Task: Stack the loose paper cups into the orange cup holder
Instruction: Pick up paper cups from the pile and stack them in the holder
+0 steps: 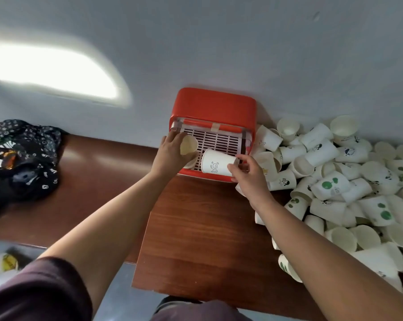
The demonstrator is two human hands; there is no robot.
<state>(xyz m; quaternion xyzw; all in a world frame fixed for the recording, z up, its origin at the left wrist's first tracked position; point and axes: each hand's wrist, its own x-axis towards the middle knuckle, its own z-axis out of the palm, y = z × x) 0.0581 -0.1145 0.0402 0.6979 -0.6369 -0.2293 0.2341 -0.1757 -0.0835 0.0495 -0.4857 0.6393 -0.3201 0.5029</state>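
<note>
Here, from the head-worn camera looking down, a person's two bare arms reach forward over a brown wooden table (196,239) to an orange cup holder (213,105) that stands against a pale wall. The holder's front is a slotted white tray (219,141). The left hand (172,151) curls around a paper cup (188,145) at the tray's left side, its open mouth tilted up toward the camera; a second rim shows just beneath it, so it seems to sit in another cup, though the hand hides how many. The right hand (249,177) pinches a white printed cup (216,162) by its narrow base with thumb and fingertips. This cup lies on its side, its long axis running left to right, wide mouth pointing left toward the left hand's cup. The two cups are near each other but apart, the printed one lower and to the right. As a judgement, nesting needs one cup turned, since both mouths open roughly toward each other. To the right, a big heap of loose cups (349,186) covers the table, nearer the right hand. A dark patterned cloth (22,154) lies far left
</note>
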